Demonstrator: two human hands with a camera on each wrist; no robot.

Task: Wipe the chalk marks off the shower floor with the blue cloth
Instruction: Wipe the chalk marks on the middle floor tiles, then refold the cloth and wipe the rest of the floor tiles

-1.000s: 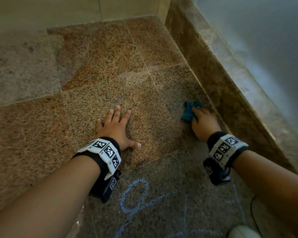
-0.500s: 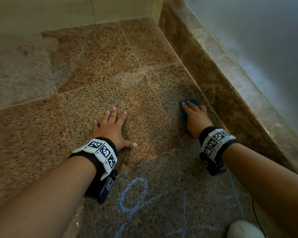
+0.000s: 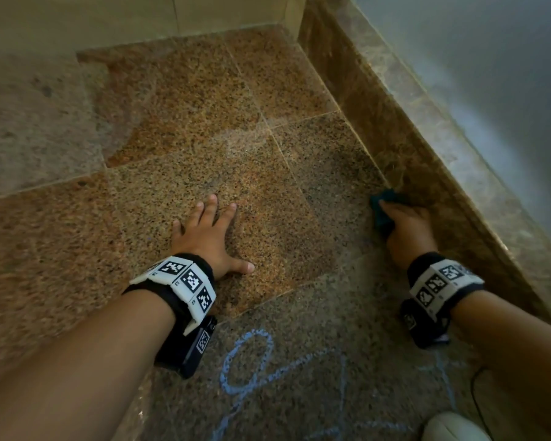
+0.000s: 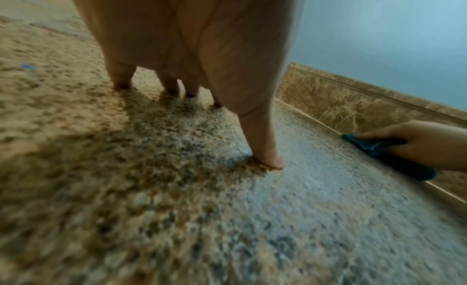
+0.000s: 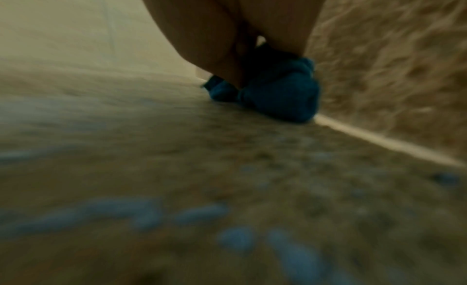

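Note:
The blue cloth (image 3: 383, 208) is bunched on the speckled shower floor (image 3: 268, 218), right at the foot of the marble curb. My right hand (image 3: 407, 230) grips it, fingers on top and thumb at the side, and presses it down; the left wrist view shows the cloth (image 4: 374, 147) sticking out on both sides of that hand (image 4: 417, 143). My left hand (image 3: 209, 237) lies flat on the floor with its fingers spread, holding nothing. Blue chalk marks (image 3: 248, 364), a loop and some lines, lie nearer me, behind both wrists. The right wrist view shows them as a blur (image 5: 113, 209) in front of the cloth (image 5: 278, 93).
A brown marble curb (image 3: 411, 138) runs along the right side, with a grey surface beyond it. Pale wall tiles (image 3: 109, 17) close off the far end. A white rounded object (image 3: 452, 428) and a thin dark cable (image 3: 477, 393) sit at the lower right. A faint pale smear (image 3: 242, 138) shows on the far tiles.
My right hand has slid the cloth to the right, up against the foot of the curb. My left hand has stayed flat in the same spot.

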